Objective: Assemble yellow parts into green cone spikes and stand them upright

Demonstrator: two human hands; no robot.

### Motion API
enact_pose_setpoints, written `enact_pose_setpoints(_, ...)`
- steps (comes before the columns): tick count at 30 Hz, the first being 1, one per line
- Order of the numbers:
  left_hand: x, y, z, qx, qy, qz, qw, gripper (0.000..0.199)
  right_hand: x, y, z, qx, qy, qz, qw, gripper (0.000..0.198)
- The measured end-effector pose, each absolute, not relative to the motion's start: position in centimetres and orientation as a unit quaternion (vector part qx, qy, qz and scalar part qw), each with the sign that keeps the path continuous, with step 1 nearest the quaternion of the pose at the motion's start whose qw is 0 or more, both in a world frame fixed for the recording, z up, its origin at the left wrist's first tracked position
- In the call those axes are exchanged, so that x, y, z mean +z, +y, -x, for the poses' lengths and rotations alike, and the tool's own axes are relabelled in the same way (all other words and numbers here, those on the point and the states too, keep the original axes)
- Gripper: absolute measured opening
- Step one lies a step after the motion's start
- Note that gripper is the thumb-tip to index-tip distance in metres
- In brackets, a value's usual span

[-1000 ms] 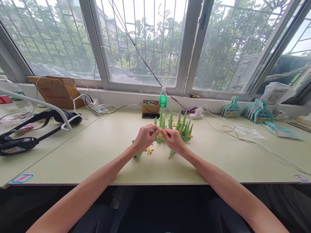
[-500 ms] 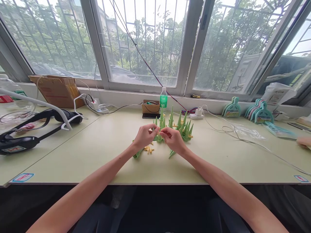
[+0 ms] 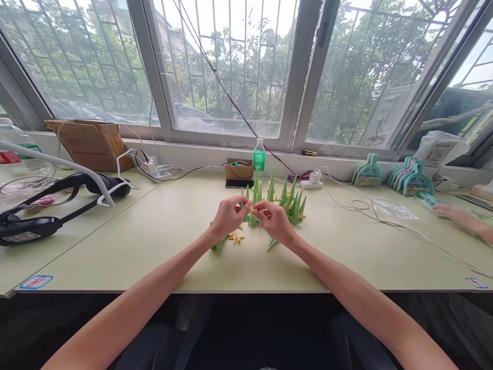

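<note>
My left hand (image 3: 230,216) and my right hand (image 3: 274,220) meet above the table, fingertips pinched round a small yellow plastic piece (image 3: 251,209), largely hidden by the fingers. Behind and right of them stand several green plastic watering spikes (image 3: 296,208), some with yellow valves sticking out sideways. A small heap of loose yellow valves (image 3: 235,237) lies below my left hand. Left of that heap is a green tubular part (image 3: 216,245), partly covered by my left wrist. Under my right hand a green spike (image 3: 272,243) lies flat on the table.
A green-labelled bottle (image 3: 259,155), a small cardboard box (image 3: 239,169) and a dark phone (image 3: 239,184) stand or lie behind. Black goggles (image 3: 57,216) are at left. Small dustpan-like items (image 3: 414,177) and a cable (image 3: 404,231) are at right, where a co-worker's hand (image 3: 458,216) reaches in.
My hands stay nearly in place, with the right fingers shifted slightly around the small yellow piece. The co-worker's hand has moved left, to the dustpan-like item at the right.
</note>
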State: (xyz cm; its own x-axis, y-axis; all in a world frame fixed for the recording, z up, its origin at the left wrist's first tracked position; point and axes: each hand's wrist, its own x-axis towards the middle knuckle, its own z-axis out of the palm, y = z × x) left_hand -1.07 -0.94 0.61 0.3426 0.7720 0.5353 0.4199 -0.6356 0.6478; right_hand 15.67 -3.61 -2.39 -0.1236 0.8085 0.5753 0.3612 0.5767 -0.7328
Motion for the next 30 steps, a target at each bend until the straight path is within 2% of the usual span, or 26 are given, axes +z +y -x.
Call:
enact_pose_setpoints(18,0.21,-0.85,1.0,0.428,0.334,-0.823,0.166,0.028,-2.55,-3.44,-15.78,0.17,-0.734,0.438,0.491,0.055)
enact_pose_setpoints(25,0.37,-0.85,0.91,0.454,0.347,-0.808,0.141,0.027,-2.29,-3.81,-15.78,0.22,-0.728,0.416,0.498,0.033)
enact_pose_setpoints(30,0.23,-0.71,0.93,0.448,0.345,-0.813,0.137,0.027,-2.29,-3.76,-15.65,0.22,-0.743,0.389,0.498,0.028)
